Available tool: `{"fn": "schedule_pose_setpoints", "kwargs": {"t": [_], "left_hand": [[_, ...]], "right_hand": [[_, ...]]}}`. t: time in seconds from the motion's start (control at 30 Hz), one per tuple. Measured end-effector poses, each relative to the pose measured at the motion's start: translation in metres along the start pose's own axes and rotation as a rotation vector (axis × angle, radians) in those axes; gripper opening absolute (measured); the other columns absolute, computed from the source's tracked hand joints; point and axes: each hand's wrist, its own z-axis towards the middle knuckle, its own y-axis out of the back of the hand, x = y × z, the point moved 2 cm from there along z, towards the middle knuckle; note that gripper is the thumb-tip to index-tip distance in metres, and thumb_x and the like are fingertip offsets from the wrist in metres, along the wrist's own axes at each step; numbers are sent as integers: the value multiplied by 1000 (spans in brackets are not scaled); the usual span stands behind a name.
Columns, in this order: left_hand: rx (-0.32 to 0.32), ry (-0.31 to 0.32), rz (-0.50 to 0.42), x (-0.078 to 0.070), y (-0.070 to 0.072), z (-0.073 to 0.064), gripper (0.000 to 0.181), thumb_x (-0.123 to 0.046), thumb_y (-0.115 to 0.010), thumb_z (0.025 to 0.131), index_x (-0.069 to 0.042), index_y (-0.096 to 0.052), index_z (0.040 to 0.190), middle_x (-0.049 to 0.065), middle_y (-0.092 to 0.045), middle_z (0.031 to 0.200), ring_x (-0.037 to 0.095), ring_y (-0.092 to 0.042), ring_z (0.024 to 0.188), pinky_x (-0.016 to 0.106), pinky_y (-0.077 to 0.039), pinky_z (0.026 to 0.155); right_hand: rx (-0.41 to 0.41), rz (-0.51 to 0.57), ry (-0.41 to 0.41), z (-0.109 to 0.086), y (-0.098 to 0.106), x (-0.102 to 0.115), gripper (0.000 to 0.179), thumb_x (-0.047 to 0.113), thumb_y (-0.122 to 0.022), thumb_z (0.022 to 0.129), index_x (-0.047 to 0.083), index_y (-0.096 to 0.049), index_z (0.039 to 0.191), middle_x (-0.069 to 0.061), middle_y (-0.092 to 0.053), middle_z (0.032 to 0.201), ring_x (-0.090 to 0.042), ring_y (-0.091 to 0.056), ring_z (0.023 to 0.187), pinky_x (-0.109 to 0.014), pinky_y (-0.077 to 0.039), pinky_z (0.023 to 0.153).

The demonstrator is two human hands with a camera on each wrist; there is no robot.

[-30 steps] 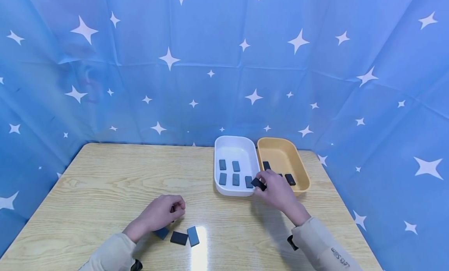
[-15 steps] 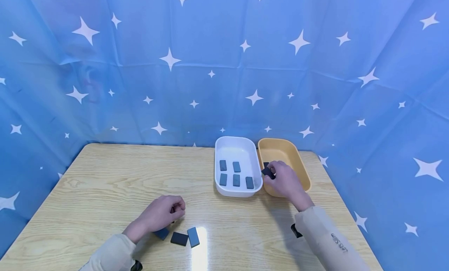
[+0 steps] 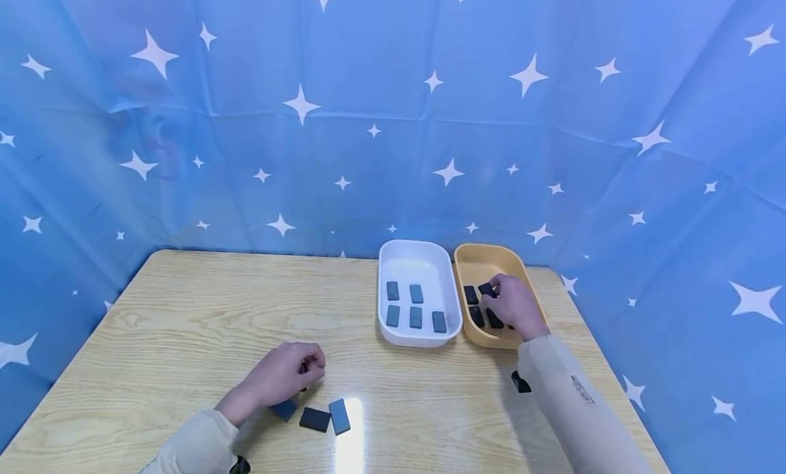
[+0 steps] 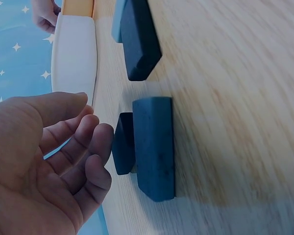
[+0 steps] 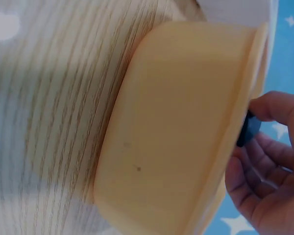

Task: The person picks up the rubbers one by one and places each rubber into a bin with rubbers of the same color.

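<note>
Watching the head view, I see the right hand (image 3: 516, 305) has moved from over the white tray (image 3: 420, 339) to inside the orange tray (image 3: 491, 341), at the far right of the surface (image 3: 245, 297). Its thumb and fingers pinch a dark block (image 3: 486, 289); to my judgement, that brings it in among its own kind, the black pieces (image 3: 471, 294) lying there (one mostly hidden by the hand). The block's long axis seems to run from far left to near right, slanted against its neighbours, which point more nearly near to far. The left hand (image 3: 279, 374) has stayed at the near left.

On the left wrist view, I find that hand's fingers loosely bent and empty, close to a small dark piece (image 4: 123, 144) and a blue block (image 4: 155, 149); contact I can't confirm.

Through the right wrist view, I catch the pinched block at the orange rim, too covered to show its direction.
</note>
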Motion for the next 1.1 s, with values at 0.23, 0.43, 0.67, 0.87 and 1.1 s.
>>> {"fn": "schedule_pose_setpoints", "kwargs": {"t": [0.23, 0.43, 0.67, 0.87, 1.1], "left_hand": [[-17, -3, 8, 0, 2, 0, 10, -15, -63, 90, -23, -64, 83, -15, -55, 69, -1, -47, 57, 20, -39, 59], [-24, -6, 0, 1, 3, 0, 9, -16, -63, 90, -22, -65, 84, -15, -56, 70, -1, -47, 59, 20, -39, 60], [-5, 9, 6, 5, 2, -2, 9, -17, -63, 91, -23, -64, 84, -15, -56, 70, -1, -48, 59, 20, -40, 59], [-16, 12, 6, 6, 3, -2, 9, -17, -63, 91, -22, -65, 84, -15, -56, 71, -1, -47, 59, 20, -39, 59], [-12, 20, 2, 8, 4, -2, 9, -17, -62, 91, -21, -65, 84, -15, -56, 71, 0, -47, 59, 20, -39, 59]], "right_hand": [[35, -13, -73, 13, -5, -9, 42, 27, -65, 91, -4, -58, 119, -22, -64, 109, -26, -60, 83, -38, -50, 72], [18, 2, -120, 23, -13, -23, 37, 28, -68, 89, -5, -62, 106, -20, -66, 98, -22, -59, 75, -34, -48, 67], [49, -12, -169, 30, -21, -31, 39, 29, -67, 89, -4, -63, 109, -19, -65, 100, -24, -60, 79, -34, -48, 69], [53, -50, -188, 35, -25, -31, 41, 29, -67, 89, -5, -63, 112, -23, -65, 107, -28, -61, 85, -39, -51, 74], [84, -51, -213, 41, -29, -31, 43, 29, -65, 90, -6, -62, 115, -26, -63, 112, -30, -62, 87, -39, -51, 72]]}}
